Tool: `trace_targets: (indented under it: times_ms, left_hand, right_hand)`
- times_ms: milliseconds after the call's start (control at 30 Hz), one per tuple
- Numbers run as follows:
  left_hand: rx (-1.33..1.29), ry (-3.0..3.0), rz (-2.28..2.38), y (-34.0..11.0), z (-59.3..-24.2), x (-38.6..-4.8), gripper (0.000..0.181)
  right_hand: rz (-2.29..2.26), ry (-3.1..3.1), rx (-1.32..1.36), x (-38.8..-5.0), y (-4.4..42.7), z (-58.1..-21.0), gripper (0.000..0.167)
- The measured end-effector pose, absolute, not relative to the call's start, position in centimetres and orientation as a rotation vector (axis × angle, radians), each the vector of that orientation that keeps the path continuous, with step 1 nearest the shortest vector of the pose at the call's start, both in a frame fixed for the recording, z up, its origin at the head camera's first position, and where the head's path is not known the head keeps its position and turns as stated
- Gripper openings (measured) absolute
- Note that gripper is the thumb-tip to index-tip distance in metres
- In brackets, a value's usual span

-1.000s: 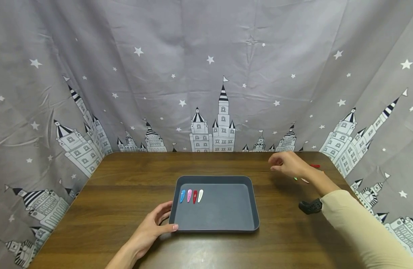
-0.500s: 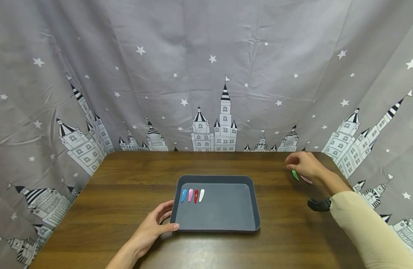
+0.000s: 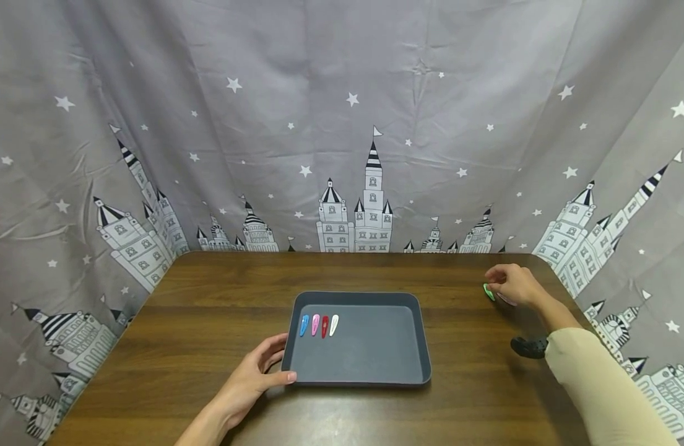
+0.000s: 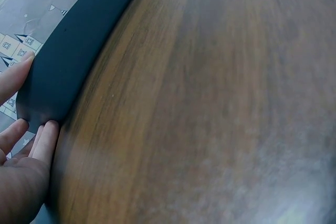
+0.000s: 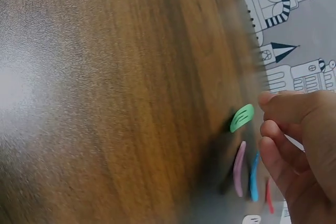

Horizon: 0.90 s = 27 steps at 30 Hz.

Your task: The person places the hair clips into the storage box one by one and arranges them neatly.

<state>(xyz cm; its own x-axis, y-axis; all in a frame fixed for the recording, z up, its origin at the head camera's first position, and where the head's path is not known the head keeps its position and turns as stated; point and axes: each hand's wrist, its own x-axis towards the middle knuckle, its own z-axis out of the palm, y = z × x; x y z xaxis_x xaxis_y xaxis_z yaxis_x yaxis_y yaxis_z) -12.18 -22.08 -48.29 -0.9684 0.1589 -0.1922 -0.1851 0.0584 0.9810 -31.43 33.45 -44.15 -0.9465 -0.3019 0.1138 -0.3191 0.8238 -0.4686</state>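
My left hand (image 3: 252,375) holds the near left corner of a dark grey tray (image 3: 369,359), thumb at the front side and fingers along the left side. In the left wrist view its fingertips touch the tray's outer wall (image 4: 58,66). Inside the tray lie a blue snap hair clip (image 3: 304,325), a pink one (image 3: 316,324), a red one (image 3: 324,326) and a white one (image 3: 333,325) in a row. At the table's far right, my right hand (image 3: 511,284) is beside a green hair clip (image 5: 242,118); its fingertips are close to the clip, with a gap visible in the right wrist view.
Beyond the green clip, the right wrist view has another pink clip (image 5: 239,169), a blue clip (image 5: 254,177), a red clip (image 5: 269,195) and a white clip (image 5: 252,219) on the wooden table (image 3: 225,297). A grey castle-print curtain (image 3: 342,124) hangs behind.
My right hand has moved right, then lowered to the green clip, and now covers part of the neighbouring pink clip in the head view. The left hand and tray hardly differ.
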Motion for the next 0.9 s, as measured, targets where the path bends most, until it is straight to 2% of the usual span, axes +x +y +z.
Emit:
trace_targets:
  times_ms: [200, 667, 900]
  left_hand:
    - [-0.041, 2.092, 1.998, -21.9, -48.4, -12.1, 0.080]
    - [-0.024, 2.089, 2.005, -22.1, -48.4, -12.2, 0.079]
    - [-0.032, 2.093, 2.007, -22.1, -48.4, -12.2, 0.080]
  right_hand:
    - [0.816, -2.967, 0.465, -31.6, 33.6, -45.5, 0.019]
    - [0.798, -2.924, 0.467, -31.0, 33.4, -46.4, 0.008]
    - [0.787, -2.946, 0.474, -31.1, 33.2, -46.4, 0.011]
